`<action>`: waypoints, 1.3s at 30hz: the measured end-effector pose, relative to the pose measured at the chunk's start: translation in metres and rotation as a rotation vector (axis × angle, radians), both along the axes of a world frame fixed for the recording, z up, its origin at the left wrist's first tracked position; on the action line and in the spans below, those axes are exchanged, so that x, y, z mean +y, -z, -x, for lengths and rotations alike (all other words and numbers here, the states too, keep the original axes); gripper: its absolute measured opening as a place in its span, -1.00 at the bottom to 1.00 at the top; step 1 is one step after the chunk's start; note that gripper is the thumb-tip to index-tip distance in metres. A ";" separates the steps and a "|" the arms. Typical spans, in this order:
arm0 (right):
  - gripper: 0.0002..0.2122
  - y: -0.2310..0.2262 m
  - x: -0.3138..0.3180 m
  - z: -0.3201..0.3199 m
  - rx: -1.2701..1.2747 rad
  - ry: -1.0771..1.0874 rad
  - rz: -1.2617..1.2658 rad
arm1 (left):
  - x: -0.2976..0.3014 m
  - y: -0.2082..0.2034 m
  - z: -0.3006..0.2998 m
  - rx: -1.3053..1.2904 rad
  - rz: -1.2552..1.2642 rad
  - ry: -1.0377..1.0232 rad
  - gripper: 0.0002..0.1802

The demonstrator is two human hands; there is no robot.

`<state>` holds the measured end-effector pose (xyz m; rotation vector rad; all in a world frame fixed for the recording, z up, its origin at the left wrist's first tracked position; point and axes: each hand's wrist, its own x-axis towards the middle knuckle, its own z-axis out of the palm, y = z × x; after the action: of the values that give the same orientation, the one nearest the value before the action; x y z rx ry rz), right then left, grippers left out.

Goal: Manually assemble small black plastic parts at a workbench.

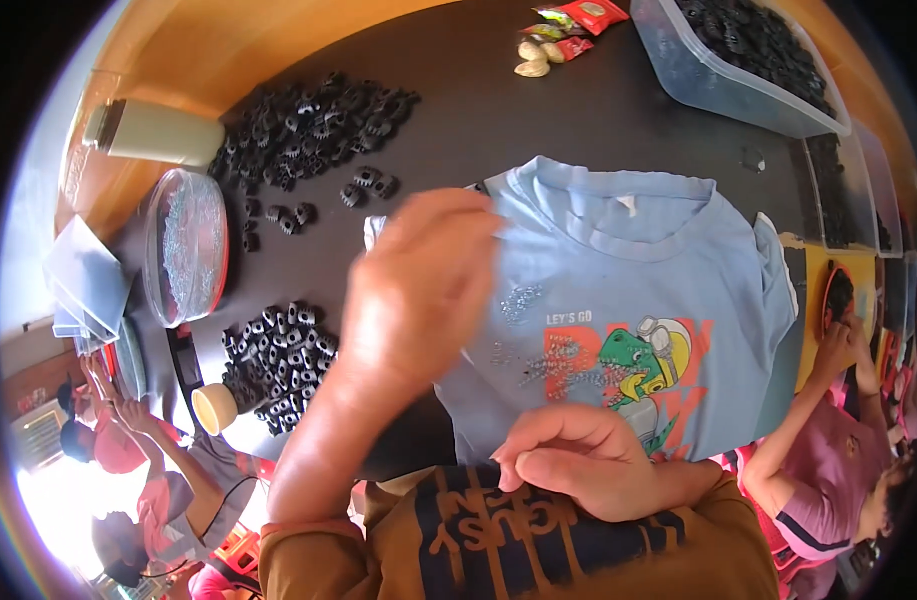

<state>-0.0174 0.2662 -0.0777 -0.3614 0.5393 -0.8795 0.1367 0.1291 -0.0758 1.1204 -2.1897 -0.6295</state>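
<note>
Now the left hand [428, 265] hangs blurred at the left of the blue shirt [628, 275], right hand [583, 460] curled by its lower edge; can't tell what either pinches.

T-shirt [658, 235]'s spread on the table [478, 110] right up front, loose bits [568, 368] scattered on it. Left side: one far pile [303, 125] of parts, one near pile [290, 350], cup [214, 409] by the near one. Dish [216, 255]'s left of both, bottle [163, 131] just behind it. Nuts [533, 68] and packets [590, 14] sit beyond the shirt, tub [718, 100] of parts far right.
</note>
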 end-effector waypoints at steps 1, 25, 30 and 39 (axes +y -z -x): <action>-0.84 0.005 0.001 0.000 -0.001 0.014 0.022 | -0.005 0.004 -0.015 -0.015 0.013 -0.054 -0.81; -0.75 0.013 -0.001 -0.015 0.453 0.303 0.482 | 0.076 -0.039 -0.045 0.147 -0.345 0.035 -0.73; -0.70 0.014 -0.004 -0.013 0.598 0.298 0.716 | 0.092 -0.035 -0.045 0.202 -0.418 0.125 -0.74; -0.62 0.015 -0.006 -0.018 0.713 0.348 1.156 | 0.115 -0.031 -0.053 0.860 -1.530 -0.104 -0.74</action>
<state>0.0008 0.2606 -0.0931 -1.7165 0.7083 -1.3500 0.1901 0.2439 -0.0449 1.1465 -0.6486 -2.3364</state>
